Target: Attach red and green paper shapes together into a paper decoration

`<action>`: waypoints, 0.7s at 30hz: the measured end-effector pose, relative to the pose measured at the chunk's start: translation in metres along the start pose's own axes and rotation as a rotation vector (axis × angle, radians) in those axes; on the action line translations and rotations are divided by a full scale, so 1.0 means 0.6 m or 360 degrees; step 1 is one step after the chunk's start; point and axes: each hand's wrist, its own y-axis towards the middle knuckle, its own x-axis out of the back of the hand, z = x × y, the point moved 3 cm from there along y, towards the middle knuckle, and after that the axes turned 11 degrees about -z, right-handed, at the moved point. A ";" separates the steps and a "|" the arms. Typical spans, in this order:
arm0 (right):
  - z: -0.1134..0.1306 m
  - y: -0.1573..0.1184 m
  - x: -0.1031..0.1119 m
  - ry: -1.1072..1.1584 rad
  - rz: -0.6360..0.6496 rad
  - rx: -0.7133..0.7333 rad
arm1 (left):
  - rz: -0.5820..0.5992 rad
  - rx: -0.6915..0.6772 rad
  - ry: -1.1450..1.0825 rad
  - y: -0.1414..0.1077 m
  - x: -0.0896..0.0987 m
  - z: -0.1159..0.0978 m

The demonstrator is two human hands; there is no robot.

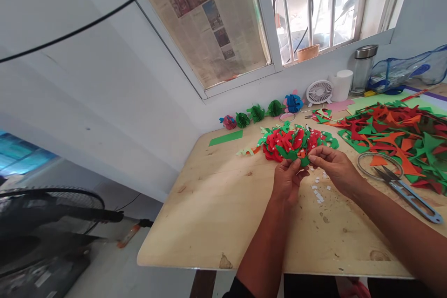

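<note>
My left hand (290, 178) is closed, with thumb and fingers pinching a green paper cutout (288, 154) above the table. My right hand (331, 167) is pinched at the right edge of the same cutout, its thumb and forefinger together. A small orange patch shows on the piece between the hands. Right behind lies a pile of red and green paper cutouts (275, 142), many dotted with small white squares. Loose white squares (318, 195) are scattered on the wooden table (209, 214) below my right hand.
Paper scraps (394, 135) heap at the right beside snips (408, 195) and a metal ring (363, 167). Along the wall stand several folded paper figures (256, 113), a small white fan (319, 92) and a glass jar (361, 72). A green strip (226, 138) lies left.
</note>
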 end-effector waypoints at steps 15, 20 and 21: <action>0.012 -0.013 0.001 -0.0950 -0.0133 0.0843 | -0.0133 -0.0054 0.0331 0.011 0.013 0.007; 0.017 -0.020 -0.006 -0.1205 -0.0019 0.1267 | -0.0091 0.0069 0.0124 0.008 0.012 -0.001; 0.019 -0.020 -0.007 -0.1243 0.0000 0.1316 | -0.0065 0.0086 0.0070 0.007 0.011 -0.004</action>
